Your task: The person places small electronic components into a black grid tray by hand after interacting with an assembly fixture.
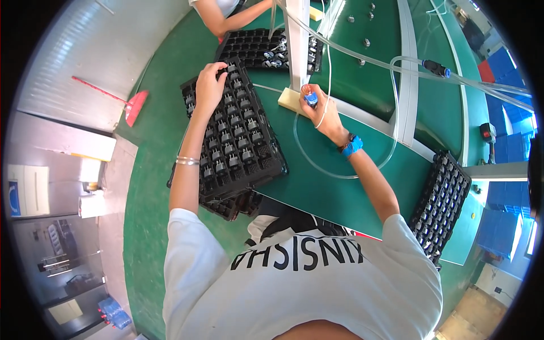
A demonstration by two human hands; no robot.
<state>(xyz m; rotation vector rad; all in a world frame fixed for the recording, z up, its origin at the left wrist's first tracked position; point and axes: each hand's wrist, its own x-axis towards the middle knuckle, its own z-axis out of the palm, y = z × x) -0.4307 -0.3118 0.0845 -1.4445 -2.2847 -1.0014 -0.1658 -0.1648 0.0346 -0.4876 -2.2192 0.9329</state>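
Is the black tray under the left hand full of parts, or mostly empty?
Mostly full. The black tray shows small grey parts seated in most compartments; the left hand rests over its far end, hiding some cells.

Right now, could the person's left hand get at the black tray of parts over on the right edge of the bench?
Probably not without shifting: the left hand rests on the near black tray, and the right forearm lies between it and the far tray.
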